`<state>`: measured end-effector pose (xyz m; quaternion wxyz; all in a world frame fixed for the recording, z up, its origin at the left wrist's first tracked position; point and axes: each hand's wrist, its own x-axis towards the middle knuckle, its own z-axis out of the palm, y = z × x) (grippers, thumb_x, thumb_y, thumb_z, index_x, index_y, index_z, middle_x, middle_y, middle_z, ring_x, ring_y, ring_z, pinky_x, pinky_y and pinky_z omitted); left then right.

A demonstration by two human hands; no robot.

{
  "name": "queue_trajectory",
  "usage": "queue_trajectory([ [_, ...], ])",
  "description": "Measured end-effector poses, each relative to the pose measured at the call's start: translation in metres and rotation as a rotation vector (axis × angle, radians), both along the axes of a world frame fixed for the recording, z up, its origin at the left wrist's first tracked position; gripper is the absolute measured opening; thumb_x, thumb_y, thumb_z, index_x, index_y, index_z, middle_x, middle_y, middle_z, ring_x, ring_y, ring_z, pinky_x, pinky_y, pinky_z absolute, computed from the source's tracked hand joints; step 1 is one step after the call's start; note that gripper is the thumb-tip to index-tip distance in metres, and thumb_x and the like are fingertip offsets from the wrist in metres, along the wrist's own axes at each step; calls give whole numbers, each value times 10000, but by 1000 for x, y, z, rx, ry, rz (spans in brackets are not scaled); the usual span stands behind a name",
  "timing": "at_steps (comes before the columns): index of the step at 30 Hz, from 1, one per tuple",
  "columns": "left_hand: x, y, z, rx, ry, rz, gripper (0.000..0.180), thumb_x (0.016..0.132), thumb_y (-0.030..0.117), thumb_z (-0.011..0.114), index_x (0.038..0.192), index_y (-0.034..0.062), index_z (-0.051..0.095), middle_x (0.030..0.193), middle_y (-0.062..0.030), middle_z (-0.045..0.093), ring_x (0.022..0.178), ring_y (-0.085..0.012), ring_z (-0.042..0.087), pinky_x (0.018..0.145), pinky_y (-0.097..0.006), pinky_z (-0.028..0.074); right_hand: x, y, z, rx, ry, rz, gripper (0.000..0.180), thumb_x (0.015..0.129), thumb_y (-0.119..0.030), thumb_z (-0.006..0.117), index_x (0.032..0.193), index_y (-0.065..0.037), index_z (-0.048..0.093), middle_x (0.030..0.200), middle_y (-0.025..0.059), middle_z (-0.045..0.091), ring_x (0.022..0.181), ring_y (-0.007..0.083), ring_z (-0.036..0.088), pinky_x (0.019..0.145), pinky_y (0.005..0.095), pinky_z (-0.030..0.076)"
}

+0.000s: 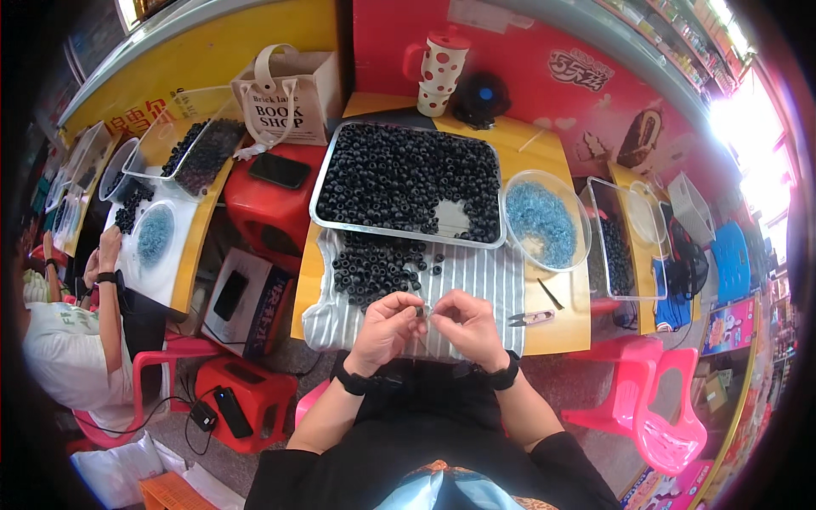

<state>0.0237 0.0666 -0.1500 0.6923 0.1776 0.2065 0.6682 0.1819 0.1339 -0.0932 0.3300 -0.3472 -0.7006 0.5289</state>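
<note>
At the near edge of a striped cloth [476,285], the left hand [387,329] pinches a dark bead [419,312]; the right hand's [467,325] fingertips press together beside it—on what, too small to tell. Loose beads [372,270] lie beyond, before a tray [408,237]; snips [534,319] sit right. Best keep the bead steady, hole facing the right fingertips—and over the cloth.

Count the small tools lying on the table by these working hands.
2 in view, both right of the right hand: small snips and, just beyond them, a slim dark tool like tweezers. Others could be hidden under the beads.
</note>
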Motion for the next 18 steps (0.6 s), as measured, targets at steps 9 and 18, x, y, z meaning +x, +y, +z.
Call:
queue_trajectory([
  [9, 2, 0, 4, 45, 79, 17, 152, 926, 42, 592, 1053, -37, 618, 938, -111, 640, 766, -177, 653, 666, -258, 541, -3, 3, 10, 126, -23, 157, 76, 768, 90, 665, 788, 28, 627, 743, 65, 614, 690, 123, 650, 577, 237, 485],
  [18, -5, -3, -2, 70, 15, -62, 131, 901, 6, 609, 1018, -46, 637, 952, -119, 627, 745, -182, 652, 640, -254, 541, -5, 14, 13, -189, -33, 234, 101, 805, 10, 702, 790, 20, 602, 729, 29, 612, 641, 81, 575, 560, 237, 456],
])
